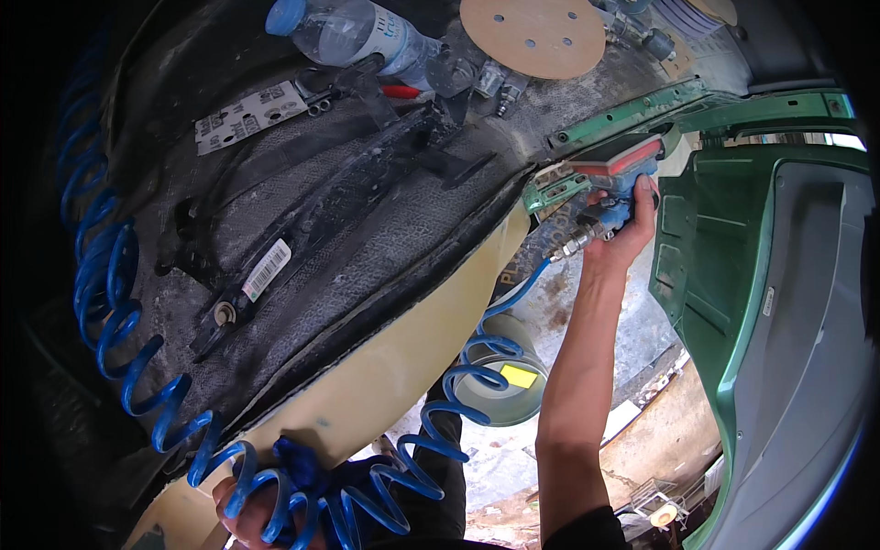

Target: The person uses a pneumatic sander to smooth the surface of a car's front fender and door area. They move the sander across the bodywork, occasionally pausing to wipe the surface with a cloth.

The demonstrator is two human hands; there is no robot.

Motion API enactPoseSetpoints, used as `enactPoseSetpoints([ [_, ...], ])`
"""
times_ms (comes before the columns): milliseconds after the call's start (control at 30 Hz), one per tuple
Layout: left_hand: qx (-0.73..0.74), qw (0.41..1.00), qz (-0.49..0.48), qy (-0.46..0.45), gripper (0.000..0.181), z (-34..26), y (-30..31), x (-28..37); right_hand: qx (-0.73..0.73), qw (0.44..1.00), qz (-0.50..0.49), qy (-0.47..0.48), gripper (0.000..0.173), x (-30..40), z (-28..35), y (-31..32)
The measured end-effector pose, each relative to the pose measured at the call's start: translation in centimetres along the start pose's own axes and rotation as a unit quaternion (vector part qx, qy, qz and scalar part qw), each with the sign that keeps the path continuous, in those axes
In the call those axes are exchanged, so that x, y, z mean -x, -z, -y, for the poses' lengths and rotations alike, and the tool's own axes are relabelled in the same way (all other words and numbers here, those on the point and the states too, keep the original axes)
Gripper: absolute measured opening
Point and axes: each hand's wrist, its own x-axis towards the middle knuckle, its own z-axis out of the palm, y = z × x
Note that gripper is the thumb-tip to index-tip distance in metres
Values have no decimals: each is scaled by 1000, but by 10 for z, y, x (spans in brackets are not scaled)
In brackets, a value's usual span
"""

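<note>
My right hand point(634, 230) grips a blue air sander point(622, 196) by its body. The sander is tipped up, its red-edged pad point(622, 159) close to a green metal door-frame edge point(619, 120); whether they touch is unclear. From its metal coupling point(574, 242) a blue coiled air hose point(106, 265) runs down and loops across to the left. Low in the picture, my left hand point(251, 512) is partly hidden behind the hose coils, beside a dark blue cloth point(301, 466) and the beige-coated sill point(392, 378). Its grip is not visible.
On the vehicle's black floor lie a water bottle point(344, 34), a round sanding disc point(533, 34), a perforated abrasive strip point(251, 115) and a black seat rail point(330, 199). A green door point(742, 295) stands at right. Below is a bucket point(509, 405).
</note>
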Motion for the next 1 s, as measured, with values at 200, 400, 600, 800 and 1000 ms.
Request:
enactPoseSetpoints([
  [200, 2, 1000, 1, -6, 55, 3, 1, -1, -1, 999, -41, 6, 21, 27, -11, -13],
  [400, 8, 1000, 0, -13, 55, 11, 6, 2, -8, 999, -54, -3, 27, 45, -18, -20],
  [600, 32, 999, -2, -7, 55, 24, 20, 6, -39, 998, -40, -25, 36, 55, -18, -22],
  [800, 11, 998, -3, 67, 43, 37, 27, 26, -35, 997, -38, -48, 43, 59, -1, -44],
  [1000, 35, 999, 20, 27, 45, 32, 26, 9, -68, 992, -80, -75, 43, 86, -1, -50],
])
